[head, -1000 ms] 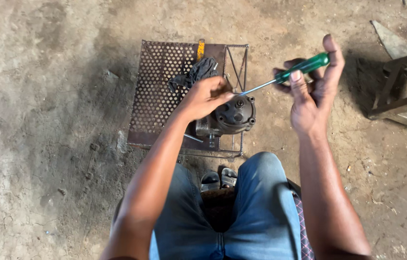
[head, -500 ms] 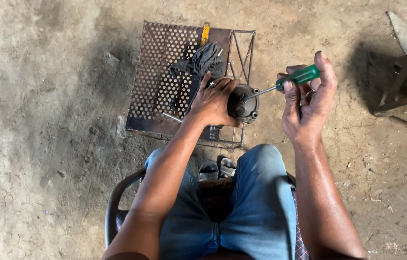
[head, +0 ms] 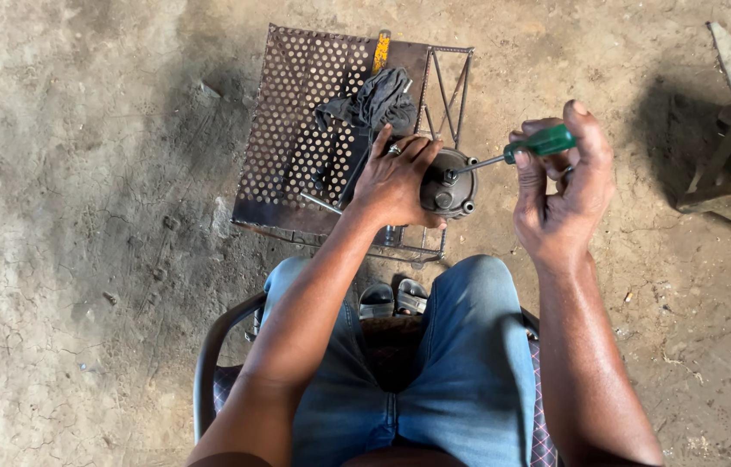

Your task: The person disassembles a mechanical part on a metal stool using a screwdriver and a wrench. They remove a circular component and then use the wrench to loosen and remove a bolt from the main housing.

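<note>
Seated on a chair (head: 210, 355), knees in blue jeans, sandalled feet (head: 393, 298) on the dirt floor (head: 80, 216). Left hand (head: 396, 182) wrapped around a round dark metal housing (head: 450, 183), fingers (head: 417, 149) clamped over its rim, a ring on one of them. Housing held up at the near right corner of the small perforated metal worktop (head: 296, 112); whether resting on it or lifted clear cannot be told. Right hand (head: 560, 186) closed on the green handle of a screwdriver (head: 512, 154), thumb raised over the top, fingers curled tight around the grip. Screwdriver shaft slanting down and left, tip set against a fitting on the upper face of the housing. On the worktop behind the left hand: a crumpled dark rag (head: 374, 99), a yellow-handled tool (head: 380, 52) at the far edge, and a thin metal rod (head: 322, 203) just beside the wrist. Off to the right, well apart, a wooden stool (head: 729, 186) casting a shadow.
</note>
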